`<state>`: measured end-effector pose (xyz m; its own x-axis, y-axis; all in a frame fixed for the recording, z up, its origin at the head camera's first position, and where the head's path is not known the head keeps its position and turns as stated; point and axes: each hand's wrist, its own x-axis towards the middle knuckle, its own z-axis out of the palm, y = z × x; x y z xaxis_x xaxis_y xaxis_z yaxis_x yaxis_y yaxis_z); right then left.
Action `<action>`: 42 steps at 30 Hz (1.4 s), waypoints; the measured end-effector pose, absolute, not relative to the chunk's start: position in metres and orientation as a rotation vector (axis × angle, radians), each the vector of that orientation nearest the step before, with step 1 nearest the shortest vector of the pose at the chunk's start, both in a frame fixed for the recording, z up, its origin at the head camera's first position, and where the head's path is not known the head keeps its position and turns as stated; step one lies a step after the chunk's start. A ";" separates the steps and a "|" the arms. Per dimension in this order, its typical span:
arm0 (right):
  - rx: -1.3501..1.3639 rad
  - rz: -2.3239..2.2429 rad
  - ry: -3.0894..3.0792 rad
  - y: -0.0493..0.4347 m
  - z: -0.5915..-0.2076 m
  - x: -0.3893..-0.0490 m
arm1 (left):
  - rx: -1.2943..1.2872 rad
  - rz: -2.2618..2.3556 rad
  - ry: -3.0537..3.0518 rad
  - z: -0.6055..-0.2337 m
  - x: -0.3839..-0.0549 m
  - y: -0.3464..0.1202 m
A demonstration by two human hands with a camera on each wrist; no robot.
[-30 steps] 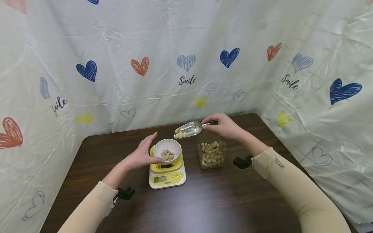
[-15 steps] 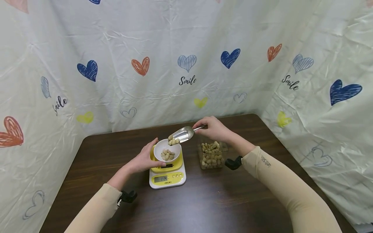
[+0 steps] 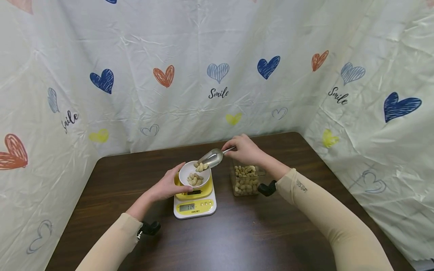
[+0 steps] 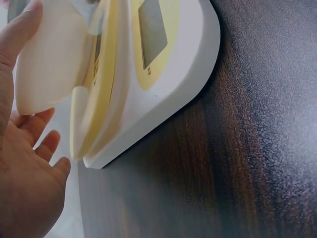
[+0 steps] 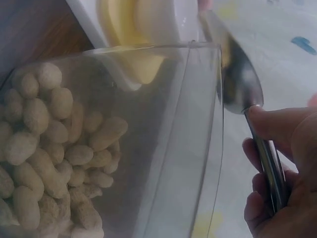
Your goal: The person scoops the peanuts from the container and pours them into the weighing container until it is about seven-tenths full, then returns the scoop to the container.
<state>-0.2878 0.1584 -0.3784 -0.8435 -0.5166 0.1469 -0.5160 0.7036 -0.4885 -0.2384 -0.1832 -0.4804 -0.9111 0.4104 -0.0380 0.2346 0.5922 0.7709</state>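
Note:
A white bowl (image 3: 182, 174) with several peanuts (image 3: 194, 179) in it sits on a yellow-and-white kitchen scale (image 3: 205, 207). My left hand (image 3: 166, 187) holds the bowl from the left, thumb at its near rim and fingers round the far side. In the left wrist view, thumb and fingertips meet the bowl's wall (image 4: 49, 59). By its handle, my right hand (image 3: 246, 150) grips a metal scoop (image 3: 215, 158). The scoop tilts down to the left, its mouth over the bowl, with a few peanuts (image 3: 201, 166) at its lip. Thumb and curled fingers wrap the handle (image 5: 270, 166) in the right wrist view.
A clear plastic bin (image 3: 249, 191) of unshelled peanuts (image 5: 54, 144) stands right of the scale, below my right forearm. The dark wooden table (image 3: 217, 244) backs onto a white curtain (image 3: 190, 113) printed with hearts, which also hangs at both sides.
The right hand has brought the scoop left and down, from beside the bowl to over it. The left hand has closed in around the bowl.

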 end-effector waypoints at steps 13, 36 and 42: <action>-0.894 -0.697 2.962 0.156 -0.373 -0.287 | 0.541 1.246 2.590 -0.480 -0.239 -0.183; -0.821 -0.768 3.053 0.262 -0.321 -0.269 | 0.748 1.279 2.606 -0.404 -0.234 -0.127; -0.908 -0.593 3.104 0.271 -0.321 -0.267 | 0.791 1.232 2.553 -0.406 -0.236 -0.084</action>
